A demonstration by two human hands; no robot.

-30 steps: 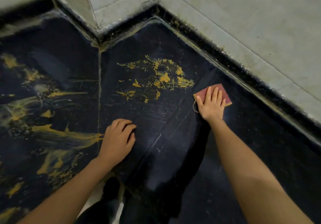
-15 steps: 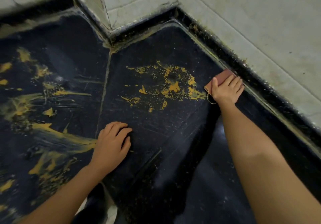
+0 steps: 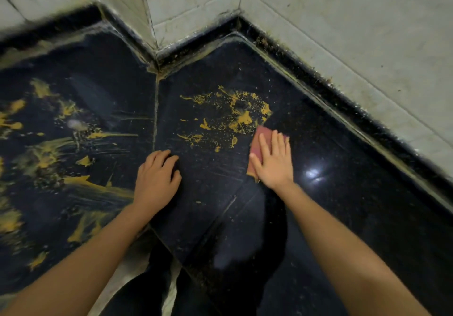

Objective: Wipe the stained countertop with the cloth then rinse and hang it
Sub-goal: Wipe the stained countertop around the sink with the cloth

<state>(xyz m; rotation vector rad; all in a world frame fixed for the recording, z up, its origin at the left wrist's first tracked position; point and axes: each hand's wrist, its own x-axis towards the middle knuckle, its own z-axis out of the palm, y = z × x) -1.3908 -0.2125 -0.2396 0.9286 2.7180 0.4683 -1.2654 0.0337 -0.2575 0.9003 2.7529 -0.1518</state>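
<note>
Head view, my flat right hand [image 3: 273,162] is pressing the cloth [image 3: 258,139] at the stain [image 3: 232,114] edge, left hand [image 3: 155,178] resting loosely curled, empty, on the countertop [image 3: 343,193].

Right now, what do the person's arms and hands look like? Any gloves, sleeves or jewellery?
The left hand and right hand wear no gloves, and no ring shows on either. Neither wrist carries a watch or bracelet. The left forearm and right forearm run uncovered to the picture's edge; no sleeve appears.
</note>
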